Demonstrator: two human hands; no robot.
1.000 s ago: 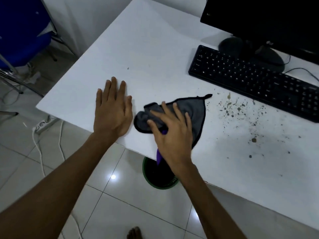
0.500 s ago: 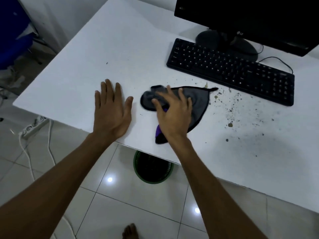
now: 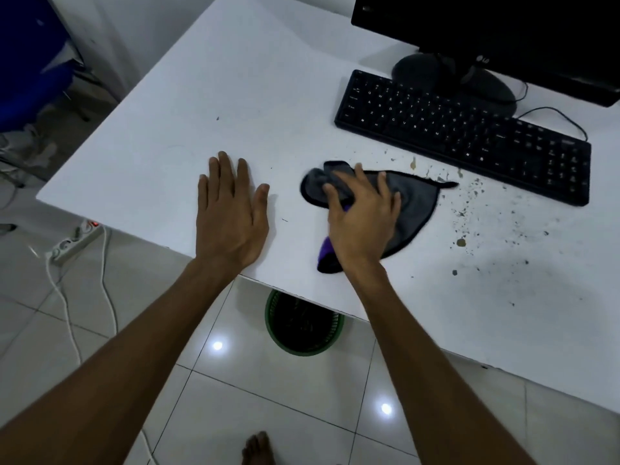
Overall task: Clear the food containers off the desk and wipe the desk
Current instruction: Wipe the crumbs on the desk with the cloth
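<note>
A grey cloth [image 3: 416,206] with a black hem and a purple underside lies on the white desk [image 3: 235,95] near its front edge. My right hand [image 3: 364,216] presses down on the cloth with spread, nearly straight fingers. My left hand [image 3: 231,209] rests flat on the bare desk to the left of the cloth, palm down. Dark crumbs and specks [image 3: 469,223] are scattered on the desk to the right of the cloth, in front of the keyboard. No food container is in view.
A black keyboard [image 3: 469,132] lies behind the cloth, with a black monitor [image 3: 503,35] behind it. Under the desk's front edge stands a green waste basket [image 3: 303,327]. A white power strip [image 3: 77,241] with cables lies on the tiled floor at left. A blue chair [image 3: 30,62] stands far left.
My right hand has slid the cloth away from the front edge and rightwards, toward the crumbs. My left hand has stayed flat on the desk.
</note>
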